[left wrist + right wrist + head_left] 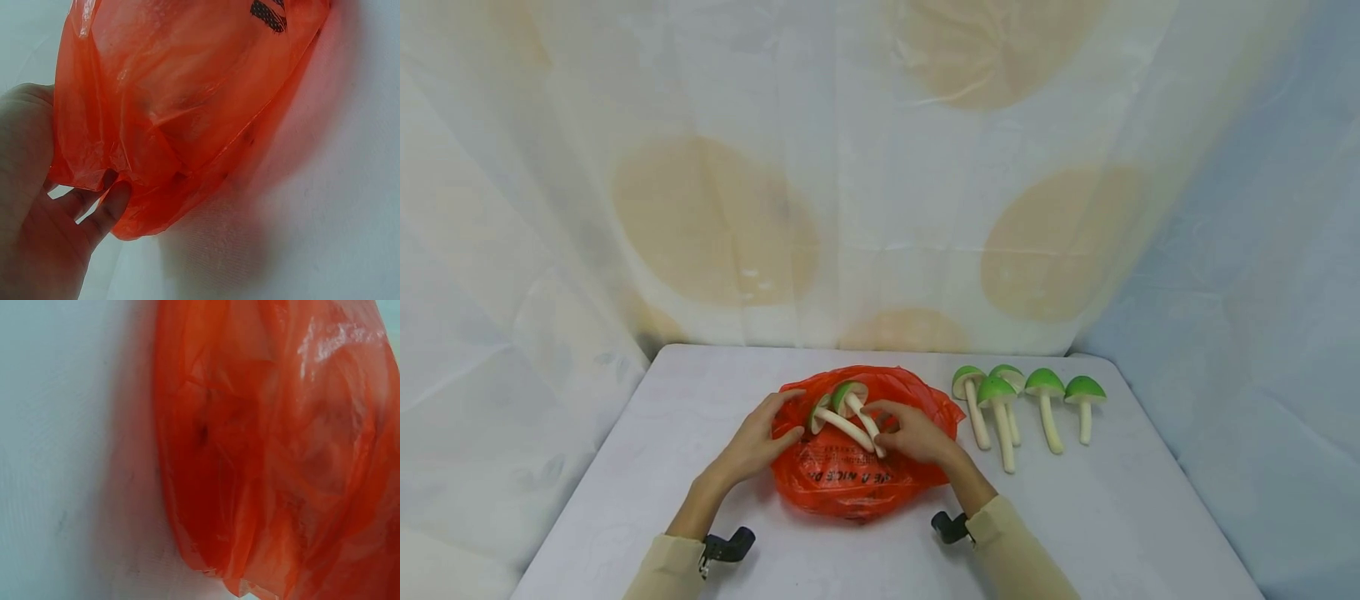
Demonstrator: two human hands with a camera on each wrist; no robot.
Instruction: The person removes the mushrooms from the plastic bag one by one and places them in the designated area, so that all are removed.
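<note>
White table (pixel 647 467); right hand (pixel 917 435) pinches 2 mushrooms (pixel 850 412); left hand (pixel 752 446) grips orange bag (pixel 850 479); 5 mushrooms (pixel 1026 408) beside.

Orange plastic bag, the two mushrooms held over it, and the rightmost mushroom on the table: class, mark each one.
orange plastic bag (pixel 842 487), head view, on its printed front.
two held mushrooms (pixel 850 393), head view, on one green cap.
rightmost mushroom (pixel 1084 388), head view, on its green cap.

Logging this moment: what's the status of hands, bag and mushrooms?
Right hand pinching two mushrooms over orange bag. Left hand holding bag edge. Five mushrooms lying beside, nothing obstructing.
</note>
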